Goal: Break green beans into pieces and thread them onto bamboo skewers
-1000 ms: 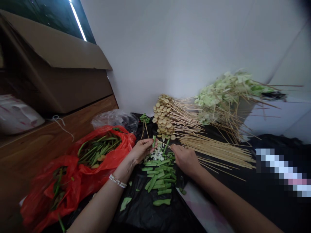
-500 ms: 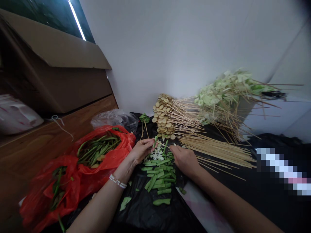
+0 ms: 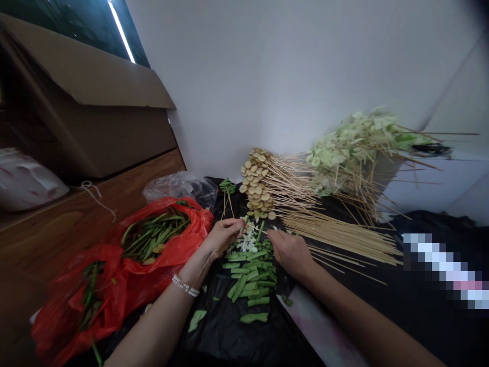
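Note:
Between the thumb and fingers of my left hand (image 3: pixel 224 237) is a short piece of green bean (image 3: pixel 245 223). My right hand (image 3: pixel 287 250) is closed on a thin bamboo skewer (image 3: pixel 261 229) that reaches across to that bean piece. Whether the tip has gone through the bean is too small to tell. Just below both hands, cut green bean pieces (image 3: pixel 250 278) lie in a loose column on black plastic (image 3: pixel 225 336). White shredded bits (image 3: pixel 248 240) are scattered under the fingers.
Skewered potato slices (image 3: pixel 255 178) are stacked by the wall, with bare skewers (image 3: pixel 344 237) to the right. Skewered cabbage (image 3: pixel 359 135) leans behind them. At left are a red bag (image 3: pixel 153 280) of beans, a clear plastic bag (image 3: pixel 179 188) and a cardboard box (image 3: pixel 114 127).
The bean piece in my left fingers has tilted slightly. Both hands stay in nearly the same place, and the surroundings look unchanged.

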{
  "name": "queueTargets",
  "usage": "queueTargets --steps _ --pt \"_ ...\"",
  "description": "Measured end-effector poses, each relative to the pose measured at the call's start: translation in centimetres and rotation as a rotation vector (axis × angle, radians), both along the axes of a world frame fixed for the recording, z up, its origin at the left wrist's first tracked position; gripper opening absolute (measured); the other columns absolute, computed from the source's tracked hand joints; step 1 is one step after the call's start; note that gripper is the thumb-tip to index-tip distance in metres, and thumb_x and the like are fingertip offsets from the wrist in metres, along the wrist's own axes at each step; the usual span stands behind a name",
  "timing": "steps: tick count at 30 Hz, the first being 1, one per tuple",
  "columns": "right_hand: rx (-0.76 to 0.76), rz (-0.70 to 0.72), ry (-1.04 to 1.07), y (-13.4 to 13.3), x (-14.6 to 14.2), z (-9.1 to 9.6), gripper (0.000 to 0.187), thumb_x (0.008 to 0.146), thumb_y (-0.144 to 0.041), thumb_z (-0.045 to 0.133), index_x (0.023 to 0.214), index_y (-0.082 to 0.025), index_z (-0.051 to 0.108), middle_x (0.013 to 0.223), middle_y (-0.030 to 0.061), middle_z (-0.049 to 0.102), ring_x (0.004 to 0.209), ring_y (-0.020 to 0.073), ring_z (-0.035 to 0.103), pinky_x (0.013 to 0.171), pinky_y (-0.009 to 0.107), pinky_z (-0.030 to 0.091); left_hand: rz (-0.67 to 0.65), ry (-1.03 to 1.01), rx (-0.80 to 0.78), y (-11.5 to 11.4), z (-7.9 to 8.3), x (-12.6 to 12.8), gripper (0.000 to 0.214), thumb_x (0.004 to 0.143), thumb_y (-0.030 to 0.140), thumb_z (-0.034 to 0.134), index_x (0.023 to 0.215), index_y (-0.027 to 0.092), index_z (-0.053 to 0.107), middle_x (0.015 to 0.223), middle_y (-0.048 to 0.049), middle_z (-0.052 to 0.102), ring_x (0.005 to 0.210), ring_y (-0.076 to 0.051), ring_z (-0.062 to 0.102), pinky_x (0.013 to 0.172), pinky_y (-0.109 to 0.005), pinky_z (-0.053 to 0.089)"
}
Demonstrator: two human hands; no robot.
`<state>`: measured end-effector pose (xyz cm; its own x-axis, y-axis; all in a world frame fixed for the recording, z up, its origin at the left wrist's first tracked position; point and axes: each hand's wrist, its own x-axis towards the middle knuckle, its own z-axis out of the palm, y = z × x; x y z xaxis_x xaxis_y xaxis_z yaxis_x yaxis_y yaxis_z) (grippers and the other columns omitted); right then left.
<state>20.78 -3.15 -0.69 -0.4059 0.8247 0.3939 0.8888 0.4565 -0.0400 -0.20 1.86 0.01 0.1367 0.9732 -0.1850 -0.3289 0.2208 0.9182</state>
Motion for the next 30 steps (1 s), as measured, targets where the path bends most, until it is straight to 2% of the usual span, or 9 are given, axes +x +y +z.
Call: queueTargets --steps 4,8,14,21,26,30 --pt "-0.015 -0.006 0.004 -0.1 -0.1 -0.1 0.022 0.092 -0.016 0.04 0.099 -0.02 0.061 0.084 0.002 0.066 0.068 0.0141 0.06 0.055 0.028 0.026 -0.04 0.023 0.018 0.0 -0.3 0.1 0.035 0.05 0.029 0.087 0.076 0.011 0.073 0.073 -0.006 0.072 0.066 -0.011 0.064 0.061 -0.018 0.047" --pt "-0.015 -0.003 0.021 0.1 -0.1 -0.3 0.024 0.093 -0.016 0.038 0.098 -0.019 0.061 0.085 0.003 0.067 0.07 0.014 0.061 0.056 0.027 0.028 -0.02 0.027 0.009 -0.2 -0.6 0.3 0.036 0.049 0.029 0.088 0.076 0.012 0.073 0.072 -0.0052 0.071 0.066 -0.011 0.064 0.063 -0.019 0.048" --pt "0.018 0.002 0.089 0.4 0.0 -0.5 0.026 0.096 -0.022 0.035 0.098 -0.02 0.062 0.085 0.0027 0.068 0.073 0.0143 0.062 0.057 0.026 0.03 -0.079 0.002 0.021 -0.6 0.1 0.6 0.035 0.058 0.031 0.084 0.084 0.011 0.073 0.078 -0.007 0.071 0.066 -0.01 0.063 0.059 -0.018 0.048" --pt "0.028 0.029 0.16 0.4 -0.1 -0.4 0.027 0.098 -0.026 0.034 0.1 -0.019 0.06 0.087 0.0036 0.068 0.075 0.0136 0.063 0.059 0.024 0.032 0.042 -0.081 0.054 -0.1 0.0 0.3 0.033 0.053 0.028 0.086 0.078 0.012 0.073 0.075 -0.0047 0.072 0.064 -0.008 0.062 0.062 -0.017 0.049" --pt "-0.004 0.014 0.128 0.5 0.0 -0.7 0.024 0.096 -0.02 0.036 0.095 -0.019 0.06 0.083 0.0026 0.067 0.071 0.0133 0.061 0.058 0.025 0.03 -0.003 -0.117 0.015 0.0 -0.3 0.2 0.03 0.053 0.023 0.087 0.078 0.011 0.073 0.076 -0.0059 0.072 0.066 -0.009 0.063 0.063 -0.018 0.05" --pt "-0.018 0.016 0.156 0.6 0.0 -1.1 0.024 0.096 -0.022 0.036 0.093 -0.019 0.059 0.079 0.0016 0.066 0.067 0.0126 0.059 0.058 0.025 0.029 -0.015 -0.112 0.002 -0.2 -0.4 0.4 0.029 0.054 0.021 0.086 0.078 0.011 0.073 0.076 -0.0065 0.072 0.065 -0.009 0.063 0.062 -0.017 0.049"
